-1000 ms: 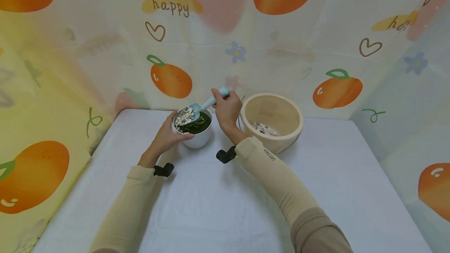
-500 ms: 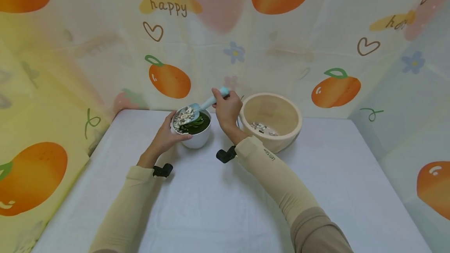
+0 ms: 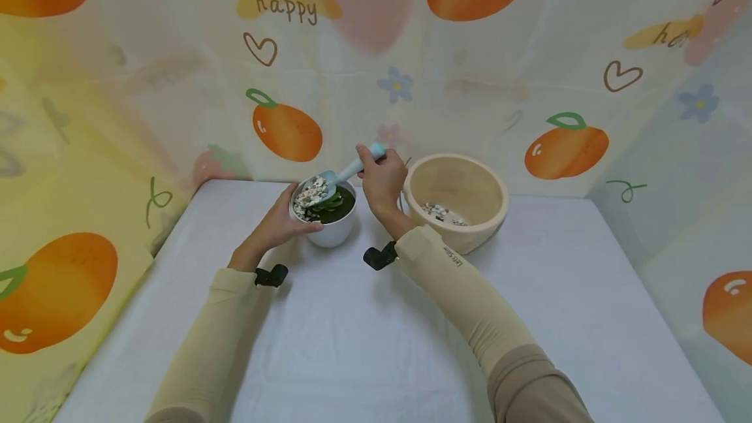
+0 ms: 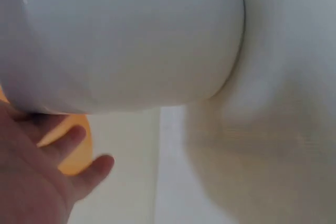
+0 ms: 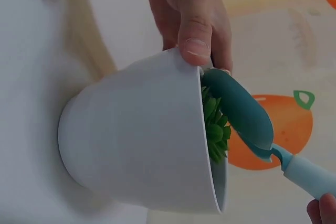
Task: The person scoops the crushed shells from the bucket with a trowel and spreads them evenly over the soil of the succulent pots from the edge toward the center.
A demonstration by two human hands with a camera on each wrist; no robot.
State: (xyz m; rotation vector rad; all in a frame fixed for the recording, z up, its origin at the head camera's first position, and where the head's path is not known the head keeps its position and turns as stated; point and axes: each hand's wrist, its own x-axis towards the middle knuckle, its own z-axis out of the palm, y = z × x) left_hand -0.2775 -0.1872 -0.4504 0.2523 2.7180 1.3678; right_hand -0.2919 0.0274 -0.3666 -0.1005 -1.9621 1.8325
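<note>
In the head view, my left hand [image 3: 275,224] holds a white plant pot [image 3: 330,236] at its left side, thumb near the front rim. The right wrist view shows that thumb pressing on the rim of the pot [image 5: 136,129]. A green succulent [image 5: 214,129] grows inside, just under the blade of a blue hand trowel [image 5: 244,109]. My right hand [image 3: 384,183] grips the trowel's handle above the pot's right side. White and grey pebbles [image 3: 313,193] lie on the blade and at the pot's left inner side. The left wrist view shows the pot's smooth wall [image 4: 131,40] and some fingers spread beside it.
To the right stands a large beige bowl-shaped planter [image 3: 455,178] with a few pebbles [image 3: 442,214] on its bottom. Both stand near the back edge of a white-covered table [image 3: 352,338]. A fruit-print cloth [image 3: 435,109] hangs close behind.
</note>
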